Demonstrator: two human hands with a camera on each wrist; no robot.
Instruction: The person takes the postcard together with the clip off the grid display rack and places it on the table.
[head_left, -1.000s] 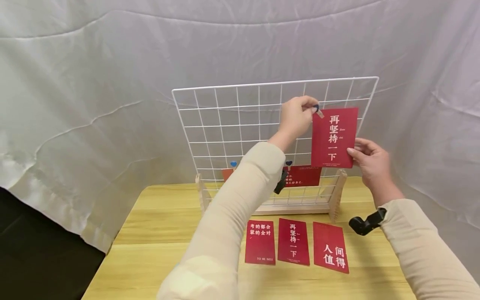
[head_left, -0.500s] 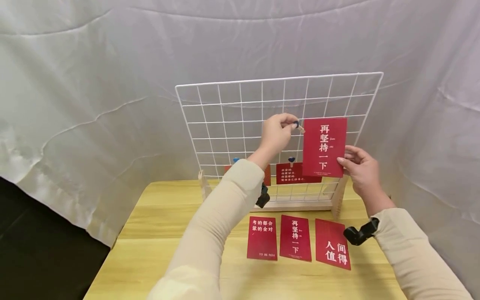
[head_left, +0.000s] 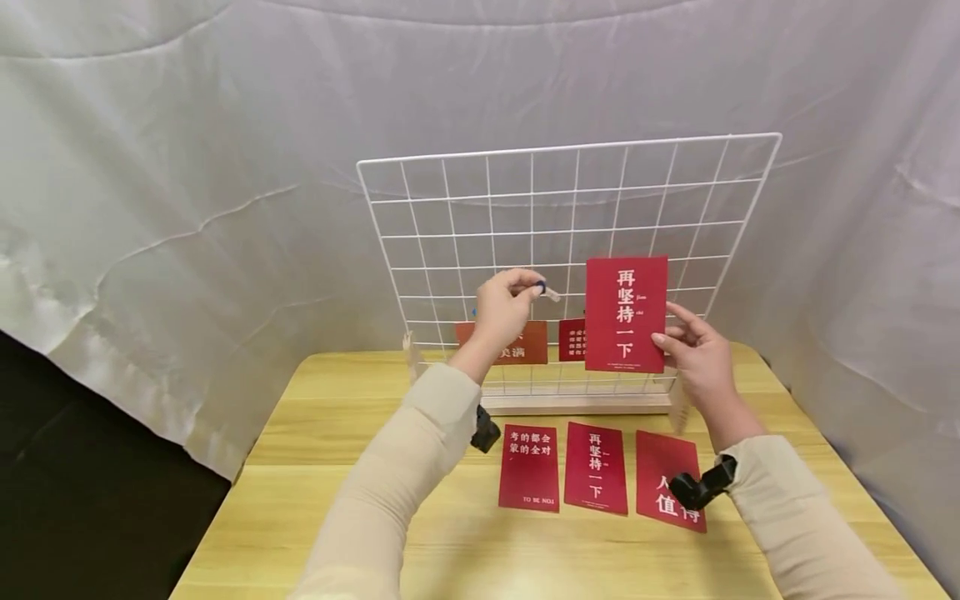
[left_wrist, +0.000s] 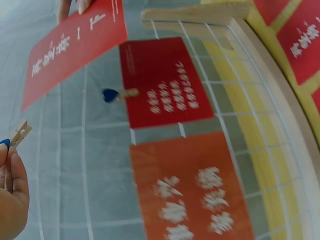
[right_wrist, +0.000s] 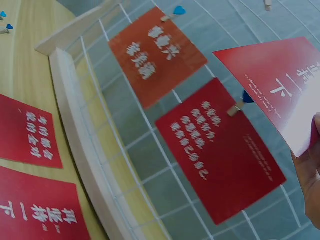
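My left hand (head_left: pixel 504 312) pinches a small wooden clothespin (left_wrist: pixel 21 134) topped with a blue heart, in front of the white wire grid (head_left: pixel 570 148). To its right, my right hand (head_left: pixel 701 354) holds a red card (head_left: pixel 626 354) upright by its right edge, white lettering facing me. A gap separates the clothespin from this card. Lower on the grid hang an orange card (right_wrist: pixel 157 57) and a dark red card (right_wrist: pixel 220 150), each with its own heart clothespin. In the head view the held card covers part of the dark red one.
Three red cards lie in a row on the wooden table: a left one (head_left: pixel 528 479), a middle one (head_left: pixel 576 467) and a right one (head_left: pixel 663 454). The grid stands in a wooden base (head_left: pixel 577 405). Loose heart clothespins (right_wrist: pixel 5 31) lie at the table's side. Grey cloth hangs behind.
Both hands have come down and left across the grid. The clothespin, at first overlapping the card's top left corner, is now apart from it on the left. Both grips stay the same.
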